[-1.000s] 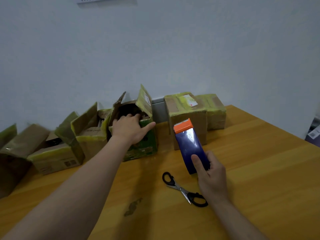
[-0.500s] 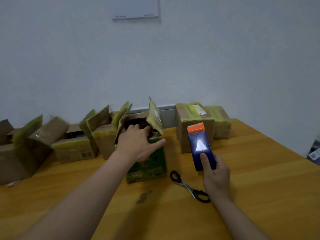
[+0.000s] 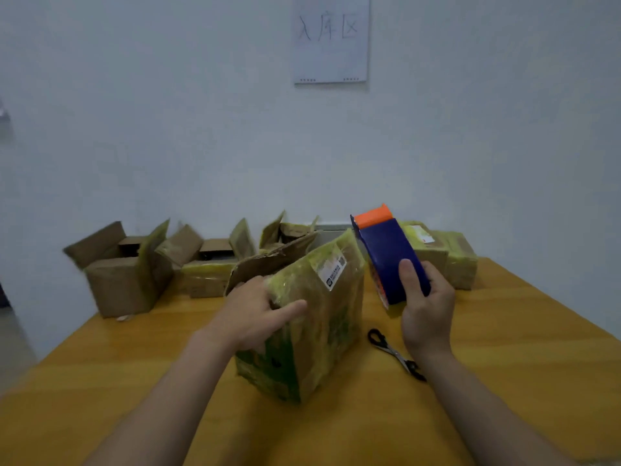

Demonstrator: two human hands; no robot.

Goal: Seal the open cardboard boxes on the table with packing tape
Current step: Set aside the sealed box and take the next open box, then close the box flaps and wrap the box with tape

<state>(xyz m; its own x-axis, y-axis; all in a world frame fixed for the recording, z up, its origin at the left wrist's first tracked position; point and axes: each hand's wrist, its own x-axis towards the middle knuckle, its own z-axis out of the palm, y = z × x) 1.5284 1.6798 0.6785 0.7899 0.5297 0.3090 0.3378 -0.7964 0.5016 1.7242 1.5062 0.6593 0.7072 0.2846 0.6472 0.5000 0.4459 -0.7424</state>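
Nearest, an open box [image 3: 319,331] on the surface [image 3: 504,348] is gripped at its flap by the curled fingers [image 3: 250,286] of the left hand [image 3: 255,314]; a tape dispenser [image 3: 389,260] is clasped in the right hand [image 3: 426,314]. Tape could be laid crooked if the flap springs up. Beyond, "入库区" is seemingly handwritten on a wall sign [image 3: 331,38].

Scissors [image 3: 391,352], black handles and metal blades, lying flat on the orange-yellow wooden counter [image 3: 521,348], right of centre. Pale paper sheet [image 3: 331,38] bearing three handwritten characters, fixed flat high on the plain white wall [image 3: 168,129]. Grey strip [image 3: 331,227] along the wall's foot, behind the counter's far edge.
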